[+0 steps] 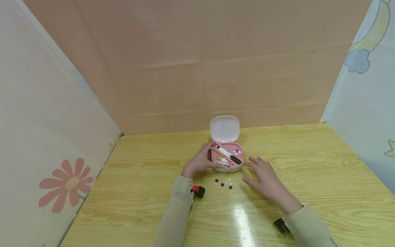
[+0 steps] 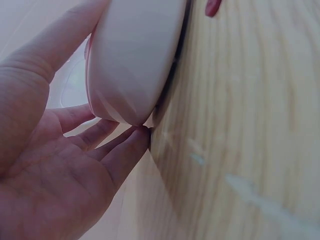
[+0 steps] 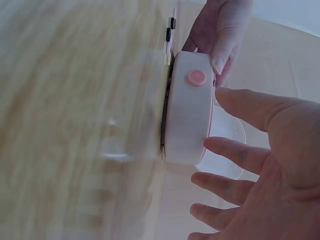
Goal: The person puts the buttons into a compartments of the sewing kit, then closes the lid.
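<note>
A white and pink box (image 1: 227,169) stands on the table with its lid (image 1: 225,128) raised. Inside lie a black-and-white tool (image 1: 228,154), a white looped item and small round pieces. The left hand (image 1: 200,162) grips the box's left side, thumb at the front edge and fingers round the side, as the left wrist view shows against the box wall (image 2: 135,55). At the right, the right hand (image 1: 264,177) has its fingers spread, the index fingertip by the box's corner. In the right wrist view the box front (image 3: 189,115) has a pink round button (image 3: 196,77).
Several small coloured discs (image 1: 222,184) lie on the table (image 1: 148,206) in front of the box. A tan sheet (image 1: 197,68) hangs behind, and patterned cloths (image 1: 55,120) stand at both sides. Black devices (image 1: 281,225) are by the wrists.
</note>
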A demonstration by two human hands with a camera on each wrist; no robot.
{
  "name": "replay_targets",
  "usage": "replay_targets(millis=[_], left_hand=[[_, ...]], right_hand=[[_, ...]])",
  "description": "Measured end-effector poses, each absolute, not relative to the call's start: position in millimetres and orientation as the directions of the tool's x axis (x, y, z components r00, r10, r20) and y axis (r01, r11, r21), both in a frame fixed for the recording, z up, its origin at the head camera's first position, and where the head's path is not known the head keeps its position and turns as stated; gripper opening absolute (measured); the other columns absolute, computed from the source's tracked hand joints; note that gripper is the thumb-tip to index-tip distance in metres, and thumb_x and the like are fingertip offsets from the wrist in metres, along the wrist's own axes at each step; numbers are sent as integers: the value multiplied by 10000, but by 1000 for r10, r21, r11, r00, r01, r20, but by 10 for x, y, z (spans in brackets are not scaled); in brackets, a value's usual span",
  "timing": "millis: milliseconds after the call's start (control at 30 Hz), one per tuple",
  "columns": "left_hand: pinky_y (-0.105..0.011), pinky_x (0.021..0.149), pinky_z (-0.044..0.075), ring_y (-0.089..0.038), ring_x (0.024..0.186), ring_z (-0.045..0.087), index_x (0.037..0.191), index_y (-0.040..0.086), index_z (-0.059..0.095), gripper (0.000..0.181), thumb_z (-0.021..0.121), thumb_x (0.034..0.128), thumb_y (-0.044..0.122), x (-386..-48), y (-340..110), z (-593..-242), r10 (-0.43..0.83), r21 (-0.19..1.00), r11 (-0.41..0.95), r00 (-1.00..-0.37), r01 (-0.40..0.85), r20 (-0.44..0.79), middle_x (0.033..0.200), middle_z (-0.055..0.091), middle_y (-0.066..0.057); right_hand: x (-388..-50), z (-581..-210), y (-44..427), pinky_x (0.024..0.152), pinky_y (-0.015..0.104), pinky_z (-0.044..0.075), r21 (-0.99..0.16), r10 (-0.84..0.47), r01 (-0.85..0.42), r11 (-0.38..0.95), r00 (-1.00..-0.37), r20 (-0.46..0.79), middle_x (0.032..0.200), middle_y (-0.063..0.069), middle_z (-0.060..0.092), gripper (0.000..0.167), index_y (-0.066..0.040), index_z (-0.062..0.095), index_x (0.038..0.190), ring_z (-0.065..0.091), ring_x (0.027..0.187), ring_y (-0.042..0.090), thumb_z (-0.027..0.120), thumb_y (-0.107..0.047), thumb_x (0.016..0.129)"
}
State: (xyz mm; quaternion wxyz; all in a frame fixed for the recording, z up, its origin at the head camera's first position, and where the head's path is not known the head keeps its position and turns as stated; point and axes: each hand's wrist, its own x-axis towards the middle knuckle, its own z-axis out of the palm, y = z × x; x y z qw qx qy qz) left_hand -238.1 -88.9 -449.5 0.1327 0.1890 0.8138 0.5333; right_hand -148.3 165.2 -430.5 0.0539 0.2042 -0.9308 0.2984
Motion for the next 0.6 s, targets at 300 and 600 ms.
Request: replay_targets(millis=[300,600], left_hand=[[-242,983,406,-183,1184,460,1482,228,301,946,859,718,250,-2379,-886,-4496,443,915,371,-896,161,-22,1296,364,25],[-240,969,417,-157,1167,464,1489,234,291,950,856,725,227,-2370,-898,-4493,444,917,366,-896,160,-20,1314,354,24]], right_hand=[[-1448,-4341,1596,1016,702,155,-539,-364,-422,729,-906,217,1348,288,459,461,-26,609,1237,289,1283,549,748,-201,834],[-1413,-4376,1520,1003,713,171,-529,-366,-431,731,-902,229,1328,294,477,451,-30,620,1219,323,1255,565,753,-207,826]])
